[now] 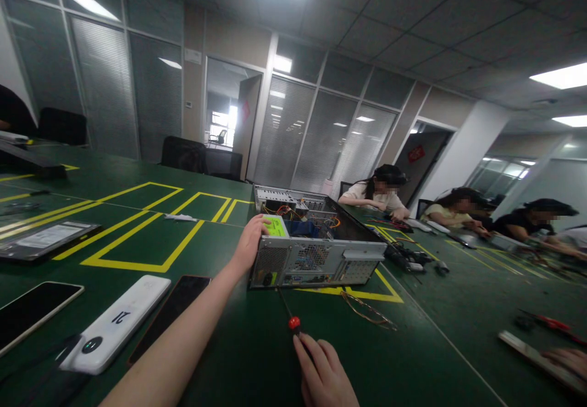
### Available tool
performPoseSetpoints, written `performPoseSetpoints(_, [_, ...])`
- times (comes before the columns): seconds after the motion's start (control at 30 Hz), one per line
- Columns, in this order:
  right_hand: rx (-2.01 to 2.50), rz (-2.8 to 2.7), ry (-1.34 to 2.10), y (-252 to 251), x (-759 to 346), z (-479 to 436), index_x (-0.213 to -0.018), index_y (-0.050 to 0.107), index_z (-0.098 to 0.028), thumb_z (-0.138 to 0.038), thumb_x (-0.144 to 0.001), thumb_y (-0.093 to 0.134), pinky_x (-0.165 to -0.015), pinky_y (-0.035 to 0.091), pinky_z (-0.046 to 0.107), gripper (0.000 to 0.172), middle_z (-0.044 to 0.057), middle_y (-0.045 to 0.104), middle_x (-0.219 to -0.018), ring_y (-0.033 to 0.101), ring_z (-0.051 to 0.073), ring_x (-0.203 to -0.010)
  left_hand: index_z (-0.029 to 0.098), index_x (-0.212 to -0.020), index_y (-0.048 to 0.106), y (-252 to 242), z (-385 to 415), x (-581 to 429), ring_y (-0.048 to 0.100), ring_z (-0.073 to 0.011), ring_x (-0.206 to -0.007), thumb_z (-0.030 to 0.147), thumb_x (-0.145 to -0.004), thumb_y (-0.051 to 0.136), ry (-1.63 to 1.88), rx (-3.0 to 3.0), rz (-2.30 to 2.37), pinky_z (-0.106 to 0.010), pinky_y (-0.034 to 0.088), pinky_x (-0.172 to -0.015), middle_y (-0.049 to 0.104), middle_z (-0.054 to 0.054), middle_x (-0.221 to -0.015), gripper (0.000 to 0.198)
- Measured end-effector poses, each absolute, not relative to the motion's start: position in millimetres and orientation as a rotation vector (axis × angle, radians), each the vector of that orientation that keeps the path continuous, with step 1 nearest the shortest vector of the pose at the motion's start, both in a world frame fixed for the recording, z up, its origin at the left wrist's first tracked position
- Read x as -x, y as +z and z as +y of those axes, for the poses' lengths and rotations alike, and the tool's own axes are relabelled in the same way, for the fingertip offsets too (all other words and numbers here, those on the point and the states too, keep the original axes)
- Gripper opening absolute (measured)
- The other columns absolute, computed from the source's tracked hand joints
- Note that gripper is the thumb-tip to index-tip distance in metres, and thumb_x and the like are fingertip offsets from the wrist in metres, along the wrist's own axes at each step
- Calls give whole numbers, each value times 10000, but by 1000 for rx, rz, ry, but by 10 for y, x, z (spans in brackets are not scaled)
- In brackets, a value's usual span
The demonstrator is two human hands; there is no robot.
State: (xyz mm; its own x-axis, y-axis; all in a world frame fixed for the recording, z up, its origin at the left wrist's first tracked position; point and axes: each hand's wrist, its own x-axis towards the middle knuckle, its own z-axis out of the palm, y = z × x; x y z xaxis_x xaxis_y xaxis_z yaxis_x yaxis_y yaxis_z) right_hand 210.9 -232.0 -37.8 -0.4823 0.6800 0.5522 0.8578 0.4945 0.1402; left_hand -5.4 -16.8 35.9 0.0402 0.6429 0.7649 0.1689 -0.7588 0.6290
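Observation:
An open desktop computer case (328,257) lies on the green table, its back panel facing me. Inside it, coloured wires show, and a power supply (275,226) with a bright green label sits at the near left corner. My left hand (250,243) grips that corner, fingers over the top edge beside the label; its thumb is hidden. Closed around a screwdriver (294,322) with a red and black handle is my right hand (324,371). The thin shaft points away from me, its tip at the lower edge of the back panel; contact with a screw cannot be made out.
At left lie a hard drive (50,239), a white power bank (121,321) marked 21 and two phones, one a dark phone (172,315). Glasses (369,310) lie in front of the case. Cables (408,257) are right of it. Several people sit along the table's far right.

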Motion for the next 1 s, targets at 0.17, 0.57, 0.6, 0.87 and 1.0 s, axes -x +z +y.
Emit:
performPoseSetpoints(0.17, [1404, -2251, -422, -360, -2058, -2300, -1364, 482, -135, -172, -921, 404, -730, 597, 214, 452, 173, 661, -1236, 718, 183, -923, 206, -761, 566, 361, -166, 54, 483, -216, -1270, 395, -980, 253, 1768, -1957, 818, -419, 362, -1119, 657, -84, -1075, 426])
performPoseSetpoints(0.57, [1443, -2255, -559, -366, -2013, -2291, -1350, 519, -176, -187, -879, 460, -633, 596, 273, 475, 157, 692, -1187, 715, 228, -853, 208, -758, 560, 377, -195, 61, 476, -213, -1285, 379, -981, 245, 1750, -1955, 848, -424, 351, -1131, 661, -74, -1081, 422])
performPoseSetpoints(0.6, [1567, -2172, -471, -395, -1986, -2297, -1380, 486, -195, -214, -889, 454, -605, 592, 268, 493, 149, 671, -1235, 719, 214, -808, 208, -759, 560, 379, -199, 63, 475, -213, -1287, 376, -982, 244, 1746, -1958, 851, -424, 351, -1131, 661, -74, -1083, 421])
performPoseSetpoints(0.87, [1439, -2179, -406, -401, -2086, -2296, -1439, 401, -232, -182, -887, 473, -683, 601, 301, 559, 161, 640, -1253, 717, 224, -852, 205, -762, 560, 377, -197, 62, 474, -222, -1292, 359, -981, 241, 1745, -1962, 864, -444, 356, -1131, 661, -81, -1093, 416])
performPoseSetpoints(1.0, [1490, -2098, -327, -439, -2089, -2287, -1449, 381, -252, -213, -854, 526, -786, 602, 374, 614, 162, 597, -1335, 683, 290, -1035, 205, -754, 562, 379, -193, 59, 482, -223, -1280, 359, -982, 241, 1756, -1965, 856, -443, 358, -1131, 661, -81, -1086, 422])
